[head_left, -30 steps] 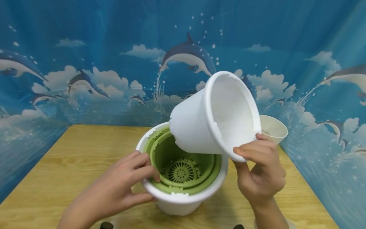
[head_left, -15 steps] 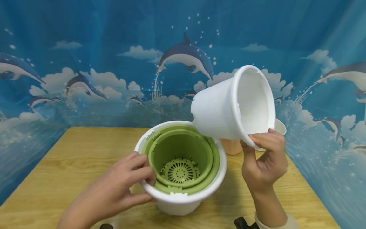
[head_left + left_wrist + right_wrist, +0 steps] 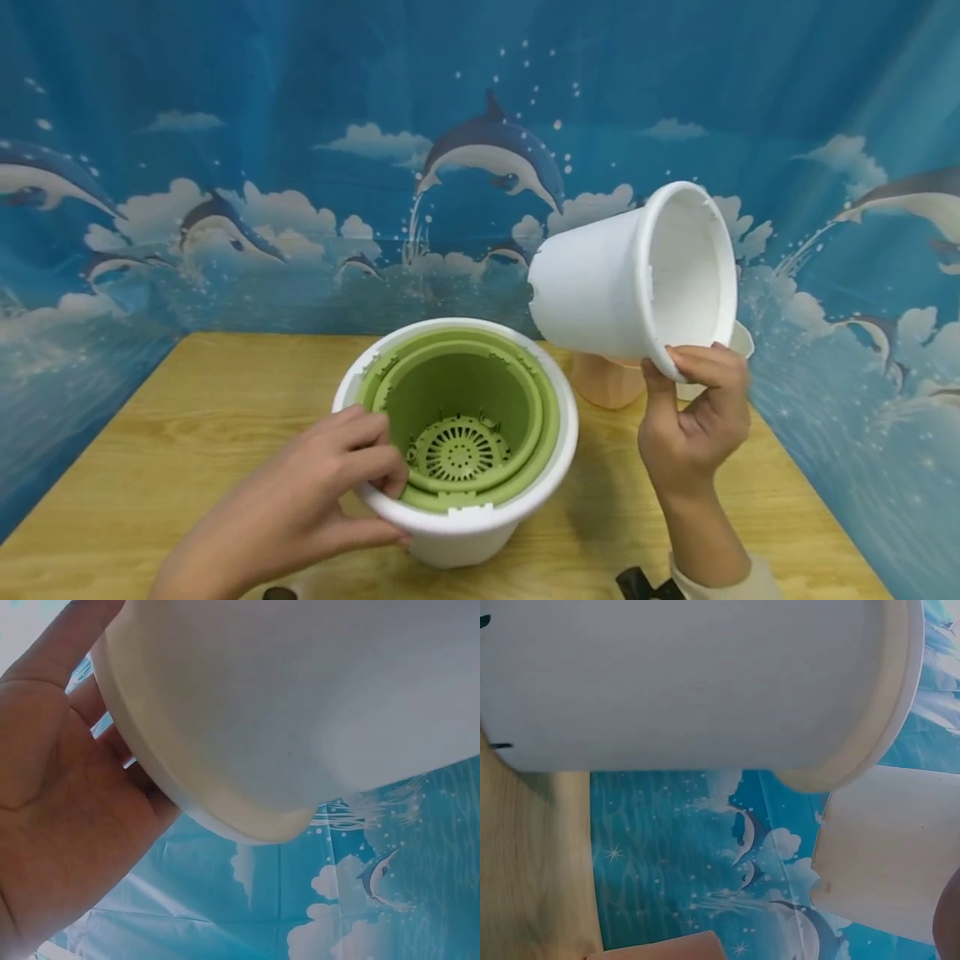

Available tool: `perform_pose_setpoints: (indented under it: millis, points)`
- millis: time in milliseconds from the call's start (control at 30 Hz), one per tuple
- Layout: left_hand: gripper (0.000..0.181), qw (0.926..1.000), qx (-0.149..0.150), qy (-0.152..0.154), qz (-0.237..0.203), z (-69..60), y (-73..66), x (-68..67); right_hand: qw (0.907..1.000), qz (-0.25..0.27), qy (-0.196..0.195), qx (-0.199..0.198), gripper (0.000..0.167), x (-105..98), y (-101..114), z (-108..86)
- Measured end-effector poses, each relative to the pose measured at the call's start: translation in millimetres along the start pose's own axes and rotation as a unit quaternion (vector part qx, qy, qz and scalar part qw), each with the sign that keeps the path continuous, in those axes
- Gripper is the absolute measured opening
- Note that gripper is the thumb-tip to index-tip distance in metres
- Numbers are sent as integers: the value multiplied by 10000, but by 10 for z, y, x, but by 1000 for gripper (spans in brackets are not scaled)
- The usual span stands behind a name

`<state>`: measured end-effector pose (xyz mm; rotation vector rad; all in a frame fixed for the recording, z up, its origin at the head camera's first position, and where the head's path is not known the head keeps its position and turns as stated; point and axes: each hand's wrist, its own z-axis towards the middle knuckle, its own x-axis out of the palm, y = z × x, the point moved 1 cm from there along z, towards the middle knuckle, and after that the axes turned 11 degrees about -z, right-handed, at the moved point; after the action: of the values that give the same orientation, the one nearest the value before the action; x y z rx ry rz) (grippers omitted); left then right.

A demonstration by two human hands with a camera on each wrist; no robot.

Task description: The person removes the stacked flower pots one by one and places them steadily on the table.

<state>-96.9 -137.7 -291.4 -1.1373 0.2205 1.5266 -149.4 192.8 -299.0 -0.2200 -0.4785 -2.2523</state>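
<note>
In the head view, my left hand (image 3: 322, 475) pinches the rim of a large white flowerpot (image 3: 457, 546), thumb outside and fingers over the inner side. Nested inside it are green pots, an outer one (image 3: 553, 417) and an inner one (image 3: 457, 379) with a slotted base. My right hand (image 3: 697, 417) pinches the lower rim of a smaller white flowerpot (image 3: 588, 283), which is held in the air on its side, mouth to the right. Its wall (image 3: 682, 690) fills the top of the right wrist view. The left wrist view has the large pot's outer wall (image 3: 300, 697) up close.
Behind the raised pot, an orange pot (image 3: 607, 383) and a cream pot (image 3: 742, 340) stand on the wooden table (image 3: 225, 400), partly hidden. Black objects (image 3: 637, 583) show at the front edge. A blue dolphin curtain (image 3: 337, 125) encloses the back and sides.
My right hand has carried the smaller white pot up and right, away from above the nested pots, bringing the orange pot into view. The nested pots have shifted slightly left with my left hand still gripping.
</note>
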Motion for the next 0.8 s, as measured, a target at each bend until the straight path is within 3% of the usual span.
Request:
perform_pose_setpoints:
  millis: [233,433,800]
  points:
    - [33,10000,-10,73,46,-3,-34,-7,9991,-383,195,-15,33,13,-34,-35]
    - [35,9996,-139,190,151,-23,-71,-4,9955,-727,602,5,35,4,-48,-86]
    - [40,9997,73,31,230,-19,-64,-3,9871,-904,1305,-209,26,23,-159,-186]
